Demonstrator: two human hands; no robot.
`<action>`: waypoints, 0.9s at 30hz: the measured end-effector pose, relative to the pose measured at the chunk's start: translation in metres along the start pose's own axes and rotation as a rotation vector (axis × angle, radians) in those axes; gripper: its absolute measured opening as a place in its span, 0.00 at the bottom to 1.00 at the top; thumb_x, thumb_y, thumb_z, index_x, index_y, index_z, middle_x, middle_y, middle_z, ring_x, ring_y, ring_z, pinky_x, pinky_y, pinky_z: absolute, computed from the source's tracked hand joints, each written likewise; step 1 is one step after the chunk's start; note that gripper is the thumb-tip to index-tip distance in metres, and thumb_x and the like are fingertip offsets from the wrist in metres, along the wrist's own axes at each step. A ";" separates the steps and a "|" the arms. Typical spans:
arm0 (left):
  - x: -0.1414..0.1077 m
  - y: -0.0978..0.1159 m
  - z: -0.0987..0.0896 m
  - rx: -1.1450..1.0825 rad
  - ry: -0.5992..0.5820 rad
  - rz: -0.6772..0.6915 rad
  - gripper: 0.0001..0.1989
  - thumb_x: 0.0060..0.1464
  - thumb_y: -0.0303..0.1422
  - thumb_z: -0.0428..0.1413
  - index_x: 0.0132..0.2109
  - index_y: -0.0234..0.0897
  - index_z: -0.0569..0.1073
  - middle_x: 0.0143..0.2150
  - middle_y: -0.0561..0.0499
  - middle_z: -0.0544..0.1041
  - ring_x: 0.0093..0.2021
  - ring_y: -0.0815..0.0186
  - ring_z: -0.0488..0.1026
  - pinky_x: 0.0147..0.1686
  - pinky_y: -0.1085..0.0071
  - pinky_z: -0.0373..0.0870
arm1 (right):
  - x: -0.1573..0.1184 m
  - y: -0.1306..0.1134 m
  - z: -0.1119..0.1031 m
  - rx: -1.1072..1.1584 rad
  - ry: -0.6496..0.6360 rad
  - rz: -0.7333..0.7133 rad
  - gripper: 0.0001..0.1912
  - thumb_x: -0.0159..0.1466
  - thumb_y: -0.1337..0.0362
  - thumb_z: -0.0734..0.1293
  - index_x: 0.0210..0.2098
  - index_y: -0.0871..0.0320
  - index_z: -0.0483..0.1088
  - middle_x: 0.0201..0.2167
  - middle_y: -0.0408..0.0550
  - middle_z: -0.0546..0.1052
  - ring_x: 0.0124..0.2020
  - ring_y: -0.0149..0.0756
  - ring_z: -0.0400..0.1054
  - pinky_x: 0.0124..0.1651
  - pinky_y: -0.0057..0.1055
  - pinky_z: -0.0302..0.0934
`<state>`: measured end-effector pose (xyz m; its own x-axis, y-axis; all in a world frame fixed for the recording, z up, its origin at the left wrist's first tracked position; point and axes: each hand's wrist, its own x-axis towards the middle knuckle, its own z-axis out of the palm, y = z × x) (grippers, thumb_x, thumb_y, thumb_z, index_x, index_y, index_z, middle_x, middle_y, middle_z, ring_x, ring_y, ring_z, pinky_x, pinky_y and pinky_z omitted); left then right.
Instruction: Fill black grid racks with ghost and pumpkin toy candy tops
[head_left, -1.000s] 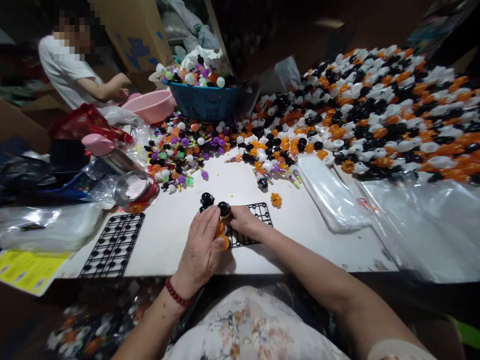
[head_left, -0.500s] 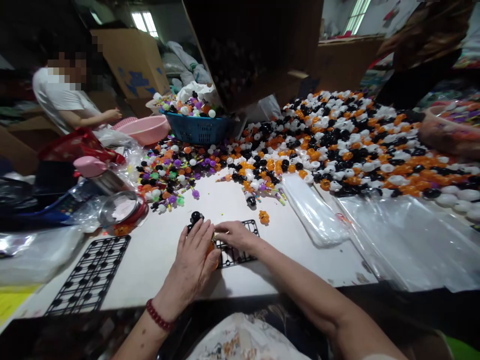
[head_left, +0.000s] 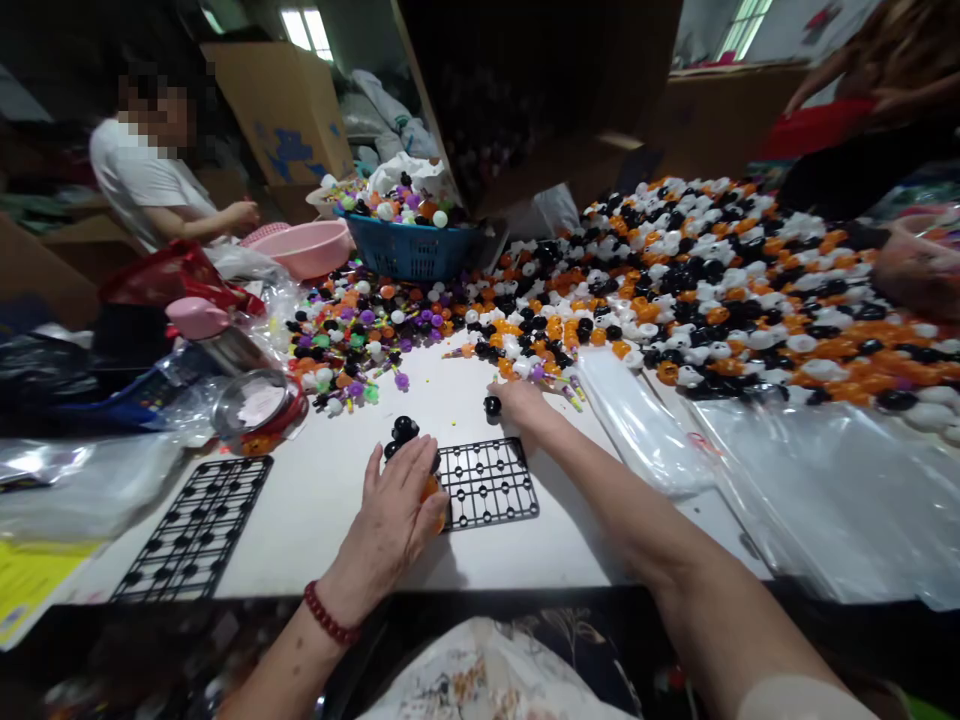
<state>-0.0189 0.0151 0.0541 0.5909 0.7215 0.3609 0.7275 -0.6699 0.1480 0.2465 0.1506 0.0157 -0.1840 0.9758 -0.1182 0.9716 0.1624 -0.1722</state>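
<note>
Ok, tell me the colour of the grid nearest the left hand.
The grid is black; it shows best in the head view.

Beaded bracelet (head_left: 328, 614), floral top (head_left: 480, 672)
Round dark red beads on the left wrist (head_left: 343, 590); brownish blooms on white; pale right sleeve (head_left: 795, 697).

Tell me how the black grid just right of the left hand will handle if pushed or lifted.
The grid probably feels light for its size, being mostly gaps. Its thin bars may flex slightly. Lying flat, it should slide rather than roll.
</note>
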 end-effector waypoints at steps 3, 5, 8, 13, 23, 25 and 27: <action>0.000 0.001 -0.003 -0.028 -0.021 -0.021 0.26 0.69 0.40 0.41 0.69 0.34 0.54 0.67 0.39 0.65 0.67 0.58 0.61 0.70 0.51 0.41 | 0.002 -0.002 -0.001 -0.045 0.029 0.016 0.14 0.64 0.68 0.67 0.49 0.63 0.72 0.47 0.63 0.76 0.48 0.48 0.72 0.45 0.34 0.63; 0.000 0.002 -0.004 -0.054 -0.026 -0.028 0.27 0.69 0.40 0.40 0.70 0.36 0.53 0.67 0.40 0.65 0.67 0.58 0.61 0.70 0.50 0.40 | 0.002 -0.002 -0.003 -0.061 0.043 0.012 0.13 0.65 0.69 0.63 0.48 0.64 0.73 0.52 0.65 0.72 0.50 0.49 0.70 0.47 0.35 0.62; -0.001 0.001 -0.004 -0.113 -0.015 -0.035 0.27 0.70 0.41 0.36 0.71 0.37 0.51 0.67 0.40 0.65 0.68 0.59 0.60 0.71 0.50 0.39 | -0.002 -0.005 -0.006 -0.063 0.058 -0.048 0.12 0.67 0.71 0.61 0.48 0.63 0.72 0.55 0.64 0.69 0.51 0.47 0.68 0.48 0.34 0.61; -0.004 -0.002 -0.003 -0.208 -0.028 -0.079 0.28 0.70 0.44 0.32 0.71 0.38 0.50 0.69 0.41 0.63 0.69 0.60 0.58 0.71 0.51 0.38 | -0.017 -0.028 0.002 0.142 0.064 -0.076 0.15 0.66 0.63 0.66 0.51 0.61 0.67 0.42 0.55 0.77 0.44 0.42 0.70 0.43 0.30 0.60; 0.000 -0.001 -0.003 -0.216 -0.037 -0.074 0.29 0.70 0.45 0.31 0.71 0.39 0.52 0.68 0.42 0.63 0.69 0.59 0.58 0.71 0.50 0.39 | -0.032 -0.090 0.047 1.080 0.014 0.033 0.09 0.59 0.63 0.71 0.39 0.60 0.75 0.35 0.43 0.80 0.38 0.35 0.72 0.40 0.26 0.62; 0.000 -0.001 -0.003 -0.208 -0.036 -0.073 0.29 0.70 0.45 0.31 0.71 0.38 0.52 0.68 0.42 0.63 0.69 0.59 0.57 0.71 0.50 0.38 | -0.032 -0.093 0.046 0.988 0.017 0.032 0.09 0.59 0.63 0.71 0.38 0.59 0.75 0.35 0.45 0.80 0.39 0.37 0.72 0.39 0.27 0.62; 0.000 0.000 -0.003 -0.206 -0.040 -0.073 0.29 0.70 0.45 0.31 0.71 0.38 0.51 0.69 0.42 0.62 0.70 0.59 0.57 0.72 0.50 0.38 | -0.033 -0.093 0.041 0.883 0.020 0.010 0.09 0.59 0.64 0.71 0.40 0.58 0.75 0.36 0.47 0.81 0.40 0.38 0.73 0.39 0.27 0.61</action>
<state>-0.0204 0.0148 0.0570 0.5558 0.7729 0.3062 0.6847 -0.6345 0.3587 0.1558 0.0971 -0.0045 -0.1660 0.9802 -0.1082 0.5017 -0.0105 -0.8650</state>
